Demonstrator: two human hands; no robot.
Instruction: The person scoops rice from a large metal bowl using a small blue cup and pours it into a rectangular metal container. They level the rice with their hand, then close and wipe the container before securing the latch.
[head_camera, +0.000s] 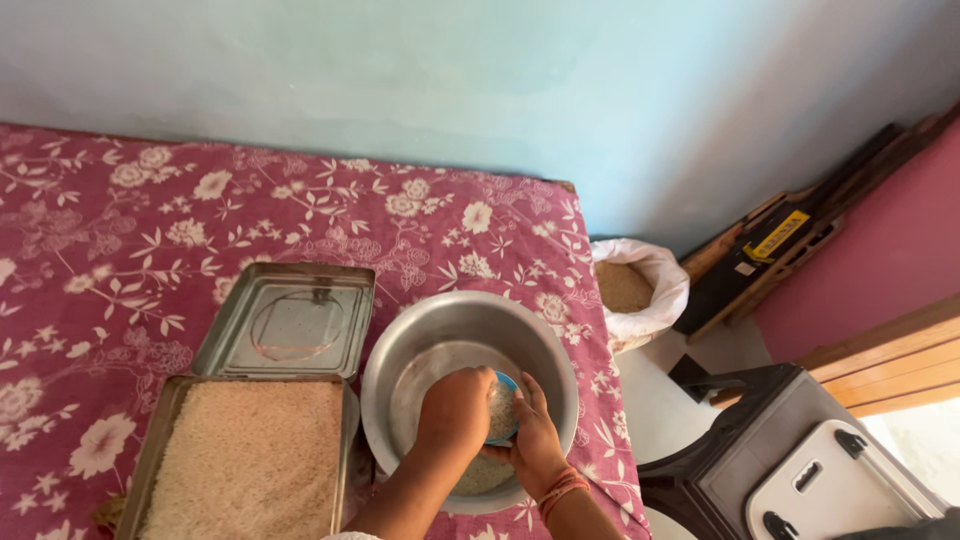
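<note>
Both my hands are down inside the steel bowl (400, 345), which sits on the flowered cloth (120, 210) just right of the open tin of rice (245, 460). My left hand (455, 410) is curled over the top of a small blue cup (505, 408), fingers wrapped round its near side, and my right hand (535, 440) comes in from below and right, closed against the cup's far side with the palm under it. So the cup is held between the two, tipped rather than upright, its mouth turned down and left toward the bowl's floor. Pale rice shows in the cup and a small heap of it lies on the bowl's bottom directly beneath my knuckles. The left hand is the nearer to the tin; the tin lies to my left, its long side running away from me, its hinged lid (290, 320) folded back flat beyond it.

Most of the cup is covered by my fingers, only a sliver of blue rim shows, so I think it is roughly half tipped but cannot be sure. My right wrist with its bangles (560, 490) hides the bowl's near rim. A white sack of grain (640, 285) stands off the bed's edge to the right, well apart.
</note>
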